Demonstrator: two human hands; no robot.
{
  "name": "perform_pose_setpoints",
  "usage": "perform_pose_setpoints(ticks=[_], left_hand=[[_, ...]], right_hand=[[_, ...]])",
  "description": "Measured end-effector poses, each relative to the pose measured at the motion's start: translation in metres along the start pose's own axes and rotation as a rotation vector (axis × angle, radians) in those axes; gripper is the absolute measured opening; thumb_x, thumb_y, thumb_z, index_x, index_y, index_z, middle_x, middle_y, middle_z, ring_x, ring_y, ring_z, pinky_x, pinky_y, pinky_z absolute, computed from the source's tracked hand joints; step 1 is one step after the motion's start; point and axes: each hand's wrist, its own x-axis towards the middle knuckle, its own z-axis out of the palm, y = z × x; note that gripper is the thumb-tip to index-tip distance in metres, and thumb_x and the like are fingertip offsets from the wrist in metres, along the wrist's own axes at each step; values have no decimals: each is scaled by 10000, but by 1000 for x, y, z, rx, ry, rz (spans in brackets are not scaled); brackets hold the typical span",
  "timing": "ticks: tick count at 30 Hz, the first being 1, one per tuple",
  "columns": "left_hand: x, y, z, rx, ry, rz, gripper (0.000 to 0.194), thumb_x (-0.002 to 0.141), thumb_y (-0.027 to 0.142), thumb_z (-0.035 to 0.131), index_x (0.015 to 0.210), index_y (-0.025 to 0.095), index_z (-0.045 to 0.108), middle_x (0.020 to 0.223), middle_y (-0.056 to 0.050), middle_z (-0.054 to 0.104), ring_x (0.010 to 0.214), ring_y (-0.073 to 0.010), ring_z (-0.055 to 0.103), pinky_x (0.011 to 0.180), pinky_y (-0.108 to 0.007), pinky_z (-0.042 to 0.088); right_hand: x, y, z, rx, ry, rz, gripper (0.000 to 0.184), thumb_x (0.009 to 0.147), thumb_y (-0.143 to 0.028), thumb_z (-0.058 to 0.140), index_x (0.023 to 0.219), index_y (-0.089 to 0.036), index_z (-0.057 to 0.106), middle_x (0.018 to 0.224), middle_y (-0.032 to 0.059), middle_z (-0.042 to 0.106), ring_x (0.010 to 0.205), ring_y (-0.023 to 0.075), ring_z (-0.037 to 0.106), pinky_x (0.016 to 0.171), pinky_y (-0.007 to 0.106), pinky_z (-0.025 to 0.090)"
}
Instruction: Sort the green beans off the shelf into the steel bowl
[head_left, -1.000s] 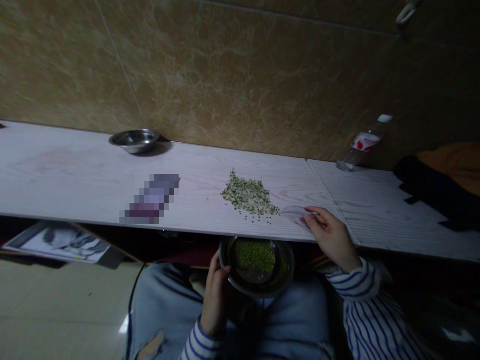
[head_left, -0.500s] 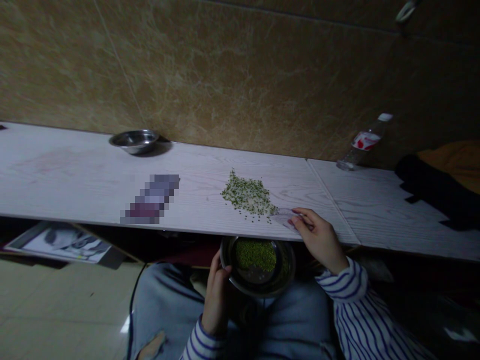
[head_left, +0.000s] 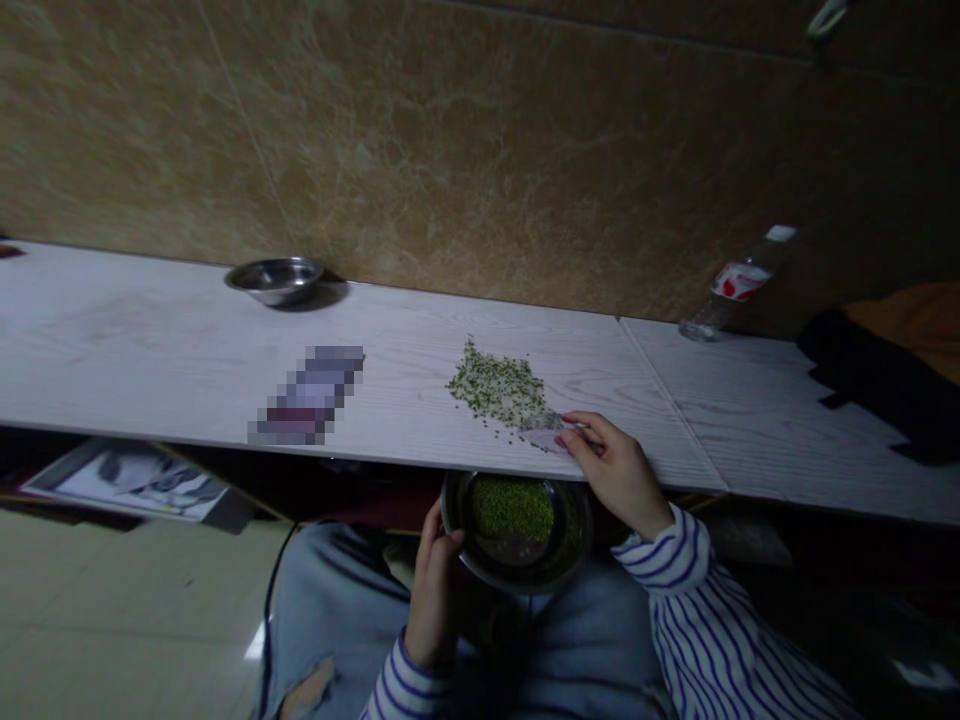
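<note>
Grains [head_left: 491, 388] lie spread mid-table [head_left: 405, 400], a thin sheet [head_left: 541, 437] at their right front edge under the right hand [head_left: 619, 470]. A bowl [head_left: 277, 290] sits at rear left, near the wall [head_left: 420, 150], a pixelated object [head_left: 311, 390] before it; a bottle [head_left: 735, 285] stands at rear right. Before the table, the left hand [head_left: 433, 585] flanks a second bowl [head_left: 576, 540], more grains inside.

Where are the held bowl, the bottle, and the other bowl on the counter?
Held bowl [head_left: 574, 535]: head view, on the inner wall, right side.
Bottle [head_left: 740, 282]: head view, on the label.
Other bowl [head_left: 277, 296]: head view, on the outer wall, near side.
</note>
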Motion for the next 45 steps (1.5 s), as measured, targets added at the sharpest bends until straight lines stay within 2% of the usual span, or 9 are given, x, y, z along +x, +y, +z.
perform_pose_setpoints(ticks=[8,13,21,27,32,39,45], left_hand=[[-1,2,0,-29,-15,-14,485,801,326,697,1275,230,673,1337,-84,696,1367,-331,521,1154,-457,367],[0,1,-1,-14,-16,-10,484,795,347,701,1266,238,677,1325,-82,703,1368,-340,518,1157,-472,361],[3,1,-2,-34,-11,19,485,775,331,712,1249,227,692,1320,-85,703,1362,-345,521,1167,-473,342],[4,0,-3,-66,-7,-14,542,738,344,738,1261,217,675,1295,-106,717,1319,-367,557,1113,-497,408],[4,0,-4,-70,23,3,527,758,330,723,1272,225,674,1327,-96,705,1357,-348,530,1148,-471,368],[6,3,-5,-78,11,5,536,741,332,733,1265,234,678,1270,-96,723,1301,-362,570,1088,-492,433],[7,5,-8,-44,21,25,551,759,341,715,1296,227,667,1305,-95,704,1333,-351,543,1139,-479,377]], right_hand=[[6,-1,4,37,-5,2,296,863,-406,614,1065,-205,693,826,75,782,813,250,759,752,372,586],[9,-7,12,61,-57,-3,279,866,-411,630,1058,-222,704,840,70,785,817,243,759,710,351,585],[17,-9,21,74,-73,0,277,870,-403,626,1067,-224,702,845,71,785,816,242,756,716,351,584],[24,-9,28,86,-84,-26,296,870,-369,607,1102,-207,694,862,79,787,815,240,754,723,358,584],[32,-8,34,94,-97,-34,281,875,-378,615,1088,-215,699,841,63,782,827,234,756,742,358,590],[32,-12,29,166,-191,-31,291,863,-439,657,1050,-220,700,840,59,780,874,239,767,777,365,601],[32,-13,25,176,-181,-38,287,854,-408,662,1053,-204,699,855,69,782,863,240,767,781,371,608]])
